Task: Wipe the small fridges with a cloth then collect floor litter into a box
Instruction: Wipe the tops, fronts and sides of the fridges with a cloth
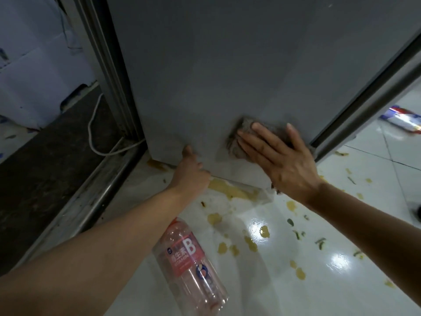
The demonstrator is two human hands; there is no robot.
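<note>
cloth flat on the lower fridge panel, left hand bracing the bottom edge

the cloth [241,140] is a soft, limp grey rag, light and probably damp. it will bunch and slide under the palm rather than keep a shape, so it is best taken with a flat hand spread over its middle, not by a corner. it lies pressed against the grey fridge [227,65] side, low down, at about 4 o'clock on the panel and near the bottom corner.

the right hand [278,156] lies over the cloth with fingers straight and splayed, tips pointing to about 10 o'clock. it holds nothing by curling and only presses the cloth to the metal. the forearm comes in from 4 o'clock.

the left hand [191,169] sits at 9 o'clock of the right one, thumb up on the panel face. the other fingers seem to curl under the fridge's bottom edge, though they are mostly hidden. the panel is stiff and smooth, so the cloth should glide.

on the glossy floor [341,224] below, at 6 o'clock, lie a light empty plastic bottle [191,258] and yellowish scraps [227,188]. the small scraps will likely stick to the tile.
</note>
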